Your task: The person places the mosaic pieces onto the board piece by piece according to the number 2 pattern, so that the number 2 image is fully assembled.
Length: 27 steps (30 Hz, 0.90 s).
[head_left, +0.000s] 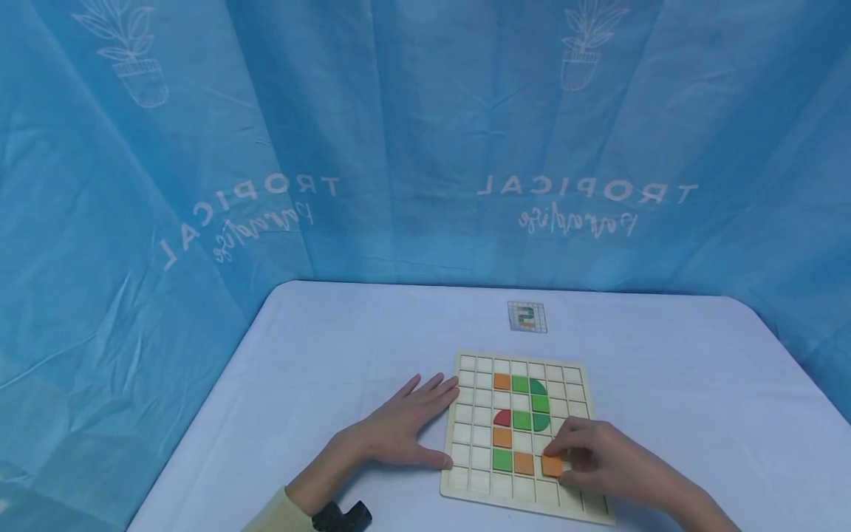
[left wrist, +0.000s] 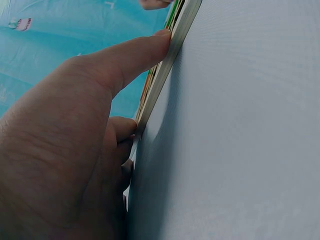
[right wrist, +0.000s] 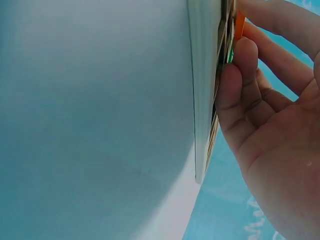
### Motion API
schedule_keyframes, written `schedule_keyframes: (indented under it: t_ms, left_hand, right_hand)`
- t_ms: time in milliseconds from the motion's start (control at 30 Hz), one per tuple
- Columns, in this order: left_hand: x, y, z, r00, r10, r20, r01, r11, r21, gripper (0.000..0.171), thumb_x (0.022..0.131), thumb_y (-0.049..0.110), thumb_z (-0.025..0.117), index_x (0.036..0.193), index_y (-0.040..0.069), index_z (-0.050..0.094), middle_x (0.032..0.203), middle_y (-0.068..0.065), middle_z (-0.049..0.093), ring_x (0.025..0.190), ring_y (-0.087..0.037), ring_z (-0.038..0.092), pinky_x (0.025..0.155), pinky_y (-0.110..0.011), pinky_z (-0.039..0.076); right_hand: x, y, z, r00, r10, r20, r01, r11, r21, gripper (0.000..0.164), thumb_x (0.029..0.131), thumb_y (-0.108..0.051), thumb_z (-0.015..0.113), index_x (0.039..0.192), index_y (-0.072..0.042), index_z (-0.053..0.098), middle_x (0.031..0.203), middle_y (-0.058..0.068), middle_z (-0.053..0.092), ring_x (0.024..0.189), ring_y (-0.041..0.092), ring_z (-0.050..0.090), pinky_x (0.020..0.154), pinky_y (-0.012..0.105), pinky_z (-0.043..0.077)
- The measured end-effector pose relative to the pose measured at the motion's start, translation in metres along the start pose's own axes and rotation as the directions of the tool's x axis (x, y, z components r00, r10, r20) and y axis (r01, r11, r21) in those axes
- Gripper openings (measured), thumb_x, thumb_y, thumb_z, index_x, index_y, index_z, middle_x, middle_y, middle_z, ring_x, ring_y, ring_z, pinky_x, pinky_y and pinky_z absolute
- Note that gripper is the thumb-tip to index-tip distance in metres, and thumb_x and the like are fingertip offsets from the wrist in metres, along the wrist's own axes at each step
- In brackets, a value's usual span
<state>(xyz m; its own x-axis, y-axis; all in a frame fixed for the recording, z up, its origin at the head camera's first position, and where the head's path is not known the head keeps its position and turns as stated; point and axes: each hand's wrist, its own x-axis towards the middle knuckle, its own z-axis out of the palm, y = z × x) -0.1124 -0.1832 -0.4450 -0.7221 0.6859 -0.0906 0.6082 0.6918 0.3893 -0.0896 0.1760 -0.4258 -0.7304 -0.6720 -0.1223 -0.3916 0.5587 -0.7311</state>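
Note:
A pale wooden grid board (head_left: 470, 437) lies on the table in the head view. My right hand (head_left: 603, 459) pinches an orange square tile (head_left: 551, 466) between thumb and fingers, over a cell in the lower right part of the grid. In the right wrist view that same tile (right wrist: 240, 25) shows as a thin orange edge by the fingertips. My left hand (head_left: 402, 425) has its fingers spread, and its thumb and fingertips touch the board's left edge. Orange, green and red tiles, among them a green square (head_left: 501, 460) and a red quarter-round (head_left: 502, 418), sit in the grid.
Beyond the board lies a small pattern card (head_left: 527, 317) printed with a coloured figure on a grid. White cloth covers the table (head_left: 359, 332). Blue curtains (head_left: 425, 148) with mirrored lettering hang behind and beside it. A black band (head_left: 342, 516) is on the left wrist.

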Motion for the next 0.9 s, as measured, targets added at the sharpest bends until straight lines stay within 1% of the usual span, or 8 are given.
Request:
schedule_keyframes:
  t_ms: [100,233,400,633,733,800,900]
  left_hand:
    - [0.0,0.0,0.0,1.0,-0.001,-0.002,0.001,1.0,-0.002,0.104,0.079,0.077,0.051,0.156,0.017,0.015,0.16,0.008,0.007,0.145,-0.014,-0.001,0.117,-0.043,-0.001]
    - [-0.001,-0.001,0.001,1.0,0.003,-0.007,-0.003,1.0,0.004,0.104,0.079,0.077,0.051,0.156,0.017,0.015,0.16,0.008,0.007,0.146,-0.015,0.0,0.117,-0.043,-0.001]
    - [0.0,-0.001,0.0,1.0,0.003,-0.009,-0.003,1.0,0.004,0.103,0.08,0.076,0.051,0.156,0.017,0.014,0.16,0.008,0.006,0.145,-0.014,0.0,0.117,-0.043,-0.001]
    - [0.0,-0.002,-0.001,1.0,-0.01,-0.006,0.01,1.0,-0.001,0.104,0.079,0.077,0.051,0.156,0.017,0.014,0.16,0.009,0.006,0.145,-0.014,-0.001,0.117,-0.043,-0.001]
    - [0.0,-0.001,0.0,1.0,-0.013,-0.001,0.013,1.0,-0.014,0.104,0.079,0.077,0.052,0.156,0.018,0.014,0.16,0.01,0.006,0.145,-0.014,-0.001,0.117,-0.043,-0.002]
    - [0.001,-0.001,0.0,1.0,-0.016,0.005,0.016,1.0,-0.024,0.104,0.079,0.077,0.052,0.156,0.018,0.014,0.16,0.01,0.006,0.145,-0.013,-0.001,0.117,-0.043,-0.002]
    - [0.002,0.0,0.0,1.0,-0.02,0.012,0.02,0.999,-0.027,0.104,0.079,0.077,0.052,0.156,0.018,0.014,0.16,0.011,0.005,0.145,-0.012,-0.002,0.117,-0.042,-0.003]
  right_hand:
    - [0.002,-0.001,0.002,1.0,-0.028,-0.001,0.028,0.999,-0.041,0.023,0.082,-0.03,0.076,0.105,-0.03,0.072,0.094,-0.016,0.06,0.077,0.005,0.052,0.063,0.021,0.047]
    - [0.005,-0.002,0.004,0.999,-0.048,-0.008,0.047,0.996,-0.078,0.023,0.082,-0.032,0.076,0.105,-0.03,0.072,0.093,-0.017,0.058,0.076,0.004,0.052,0.063,0.02,0.047]
    - [0.007,-0.003,0.004,0.999,-0.039,-0.006,0.039,0.996,-0.08,0.024,0.082,-0.036,0.076,0.105,-0.03,0.072,0.091,-0.017,0.057,0.074,0.004,0.051,0.061,0.02,0.047]
    - [0.008,-0.002,0.003,0.998,-0.058,-0.029,0.055,0.993,-0.1,0.024,0.081,-0.034,0.077,0.103,-0.027,0.073,0.092,-0.017,0.058,0.073,0.004,0.052,0.061,0.02,0.047]
    - [0.004,-0.002,0.001,0.999,-0.032,-0.042,0.027,0.993,-0.113,0.025,0.081,-0.038,0.076,0.103,-0.027,0.073,0.093,-0.017,0.058,0.076,0.004,0.052,0.063,0.021,0.048]
    - [-0.002,0.0,-0.001,0.998,-0.011,-0.065,0.002,0.992,-0.127,0.026,0.082,-0.041,0.075,0.104,-0.027,0.072,0.095,-0.017,0.058,0.078,0.004,0.052,0.065,0.022,0.048]
    - [-0.012,0.004,-0.008,0.991,0.081,-0.105,-0.095,0.986,-0.134,0.027,0.083,-0.046,0.072,0.104,-0.029,0.071,0.098,-0.016,0.058,0.08,0.005,0.052,0.064,0.022,0.047]
